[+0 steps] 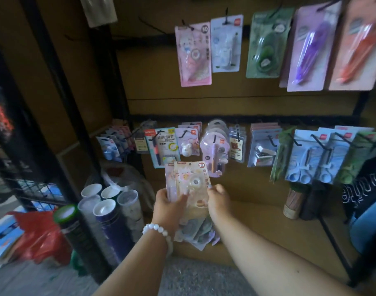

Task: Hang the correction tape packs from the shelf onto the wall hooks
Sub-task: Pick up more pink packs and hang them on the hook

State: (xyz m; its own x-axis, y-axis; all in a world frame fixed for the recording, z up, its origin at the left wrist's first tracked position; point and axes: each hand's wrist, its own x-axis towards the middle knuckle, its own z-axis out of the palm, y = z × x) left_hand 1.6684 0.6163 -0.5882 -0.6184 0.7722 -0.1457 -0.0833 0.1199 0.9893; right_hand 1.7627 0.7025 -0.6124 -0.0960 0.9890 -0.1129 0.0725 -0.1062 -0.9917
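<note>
- Both hands are up in front of the lower hook row, sharing a small stack of packs [187, 182]. The left hand [169, 202] grips the stack's left edge, thumb across the front. The right hand [219, 198] pinches the front pack at its right edge.
- The front pack is cream-coloured with a round tape dispenser under the blister and a "30" badge at its top right. A pinker pack shows just behind it on the left side.
- The stack stands nearly upright, long axis running 12 to 6, with the hang-hole end at 12.
- The relation that counts: the lower hooks [215, 138] lie at 12 from the stack, just above its top edge. The purple pack [215, 150] hanging there nearly touches the stack's top right corner.
- Neither hand is clearly nearer the hooks. The right one holds only the front pack, so it looks the likelier to lift it away.
- Which hook is meant I cannot tell; most in the lower row already carry packs.
- The upper row hangs farther off, at 12 to 2: a pink pack [192, 54], a white one, a green one, a purple one and an orange one.
- More packs lie in a loose pile [197, 233] on the shelf [268, 221], at 6 from the hands, between the forearms. They are yet to be hung.
- Containers: a cluster of tubes [108, 201] stands at 9 from the hands. Their tops look pale and capped, contents unseen.
- A red bag [39, 233] lies at 8; what is in it I cannot tell.
</note>
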